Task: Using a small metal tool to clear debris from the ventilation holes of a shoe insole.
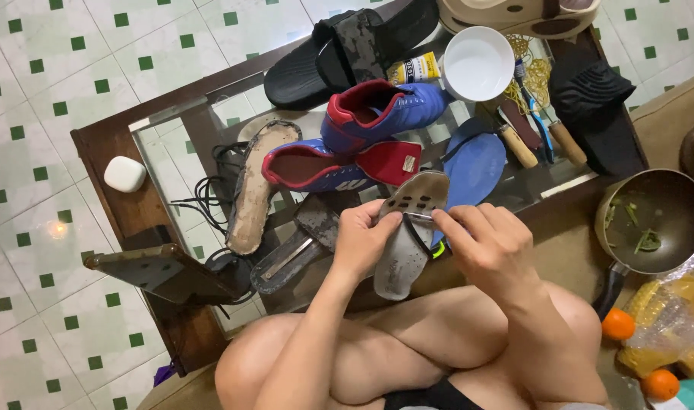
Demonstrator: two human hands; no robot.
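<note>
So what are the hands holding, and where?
Both hands, left hand and right hand, hold a grey perforated insole, pinching its upper part near the toe end.

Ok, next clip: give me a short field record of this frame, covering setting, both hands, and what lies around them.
setting: glass-topped wooden table over a green-and-white tiled floor
left hand: grips the grey insole by its side
right hand: pinches a thin tool against the insole's top; the tool is too small to identify
on table: blue and red shoes, worn insole, blue insole, white bowl, black sandal
right edge: pan, oranges
</note>
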